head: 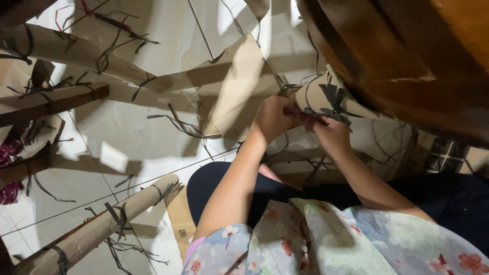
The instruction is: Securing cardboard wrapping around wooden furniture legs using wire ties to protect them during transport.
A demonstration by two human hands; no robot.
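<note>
Fingers of both hands, left (274, 118) and right (331, 133), pinch the cardboard roll (326, 97), wrists bent.

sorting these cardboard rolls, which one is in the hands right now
The roll at upper centre, under the brown wooden edge: left hand and right hand both grip its end. The other rolls lie untouched on the floor at left.

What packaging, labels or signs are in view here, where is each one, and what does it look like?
Flat brown cardboard strip: on the white floor beside the knee, small dark printed mark near its lower end.
Brown cardboard roll tied with black strips: lying lower left, unprinted.
No signs or screens.
</note>
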